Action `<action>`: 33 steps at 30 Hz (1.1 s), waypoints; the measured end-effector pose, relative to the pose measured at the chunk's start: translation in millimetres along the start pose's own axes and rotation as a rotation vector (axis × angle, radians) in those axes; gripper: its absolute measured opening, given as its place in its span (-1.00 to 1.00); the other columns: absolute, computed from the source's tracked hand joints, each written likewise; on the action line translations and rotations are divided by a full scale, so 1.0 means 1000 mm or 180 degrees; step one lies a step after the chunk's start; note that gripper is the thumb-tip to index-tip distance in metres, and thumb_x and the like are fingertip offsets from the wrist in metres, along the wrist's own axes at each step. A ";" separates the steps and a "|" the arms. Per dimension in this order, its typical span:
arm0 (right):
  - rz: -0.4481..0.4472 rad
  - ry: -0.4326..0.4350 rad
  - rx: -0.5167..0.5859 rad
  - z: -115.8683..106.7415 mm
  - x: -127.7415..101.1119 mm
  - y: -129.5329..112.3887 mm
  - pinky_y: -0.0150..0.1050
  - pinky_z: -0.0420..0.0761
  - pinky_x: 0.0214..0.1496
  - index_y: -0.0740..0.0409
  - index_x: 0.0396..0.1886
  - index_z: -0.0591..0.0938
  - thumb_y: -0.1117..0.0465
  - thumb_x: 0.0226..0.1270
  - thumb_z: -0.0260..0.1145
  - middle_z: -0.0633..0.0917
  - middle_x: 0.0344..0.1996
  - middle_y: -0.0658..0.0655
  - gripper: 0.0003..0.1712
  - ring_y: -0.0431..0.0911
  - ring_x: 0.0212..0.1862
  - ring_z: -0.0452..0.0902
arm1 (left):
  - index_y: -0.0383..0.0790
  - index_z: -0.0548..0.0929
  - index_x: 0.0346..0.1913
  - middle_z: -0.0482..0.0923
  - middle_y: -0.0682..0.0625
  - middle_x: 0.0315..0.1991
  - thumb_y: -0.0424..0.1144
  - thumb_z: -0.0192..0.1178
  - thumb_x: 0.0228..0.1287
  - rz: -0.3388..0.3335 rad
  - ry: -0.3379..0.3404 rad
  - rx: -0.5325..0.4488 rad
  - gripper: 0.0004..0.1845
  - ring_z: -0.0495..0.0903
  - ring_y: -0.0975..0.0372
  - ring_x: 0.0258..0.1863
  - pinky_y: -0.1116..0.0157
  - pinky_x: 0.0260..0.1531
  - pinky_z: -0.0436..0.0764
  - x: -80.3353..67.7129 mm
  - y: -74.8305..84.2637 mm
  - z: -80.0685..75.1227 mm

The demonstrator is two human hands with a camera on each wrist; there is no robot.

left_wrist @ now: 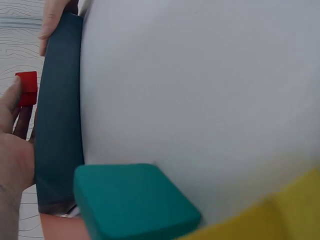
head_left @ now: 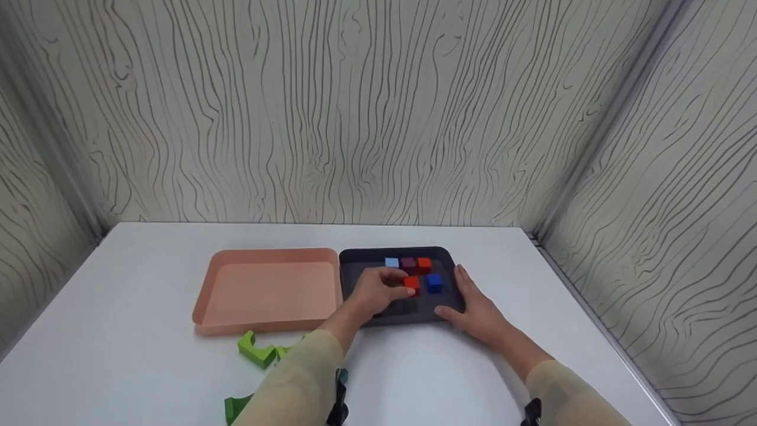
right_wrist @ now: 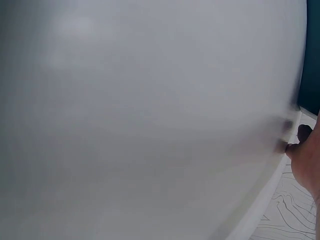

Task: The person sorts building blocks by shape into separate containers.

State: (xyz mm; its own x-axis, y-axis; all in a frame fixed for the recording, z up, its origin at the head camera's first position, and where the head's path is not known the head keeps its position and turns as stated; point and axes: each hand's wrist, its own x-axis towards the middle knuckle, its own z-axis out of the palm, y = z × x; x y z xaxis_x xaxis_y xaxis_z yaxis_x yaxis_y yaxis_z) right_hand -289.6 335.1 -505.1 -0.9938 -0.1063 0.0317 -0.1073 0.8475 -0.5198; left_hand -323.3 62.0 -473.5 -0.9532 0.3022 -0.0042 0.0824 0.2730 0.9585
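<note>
Left hand (head_left: 374, 291) reaches into the dark tray (head_left: 355, 260), fingers curled, pinching the red cube (head_left: 411, 284) near tray centre. Right hand (head_left: 476, 307) lies open, steadying the tray's rim at 3 o'clock. Judged step: picking a cube out; next needs a clean lift clear of the blue cube (head_left: 434, 281). Orange tray (head_left: 267, 290) at 9 o'clock.
</note>
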 end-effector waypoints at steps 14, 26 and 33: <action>-0.0075 0.0034 -0.0013 -0.001 -0.001 -0.001 0.23 0.03 0.65 0.16 0.76 -0.16 -0.41 0.40 0.35 -0.13 0.73 0.23 0.33 0.22 0.70 -0.16 | -0.01 0.84 0.08 0.70 0.06 0.05 -0.17 0.58 0.26 -0.0103 0.0037 0.0165 -0.67 0.57 0.12 0.04 0.05 0.28 0.58 0.008 -0.007 0.002; -0.0041 0.0015 0.0009 -0.002 -0.001 -0.003 0.24 0.03 0.64 0.13 0.77 -0.17 -0.43 0.39 0.34 -0.15 0.74 0.22 0.34 0.23 0.70 -0.17 | -0.15 0.83 0.09 0.73 0.00 0.04 -0.23 0.58 0.24 0.0035 0.0195 0.0247 -0.64 0.61 0.11 0.04 0.06 0.24 0.61 0.012 -0.008 0.004; -0.0030 0.0009 0.0009 -0.002 -0.002 -0.003 0.22 0.02 0.65 0.12 0.77 -0.17 -0.43 0.39 0.35 -0.15 0.74 0.21 0.34 0.20 0.71 -0.18 | -0.13 0.84 0.06 0.72 -0.03 0.06 -0.25 0.59 0.23 0.0041 0.0194 0.0326 -0.67 0.61 0.10 0.05 0.04 0.25 0.61 0.010 -0.008 0.005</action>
State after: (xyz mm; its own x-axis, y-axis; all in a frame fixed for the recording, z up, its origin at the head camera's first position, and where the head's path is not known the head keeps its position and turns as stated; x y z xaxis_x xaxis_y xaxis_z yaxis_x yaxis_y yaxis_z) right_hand -287.1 334.4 -501.9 -0.9928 -0.1130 0.0390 -0.1167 0.8449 -0.5220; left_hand -332.0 67.2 -482.6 -0.9676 0.2511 0.0284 0.1211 0.3622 0.9242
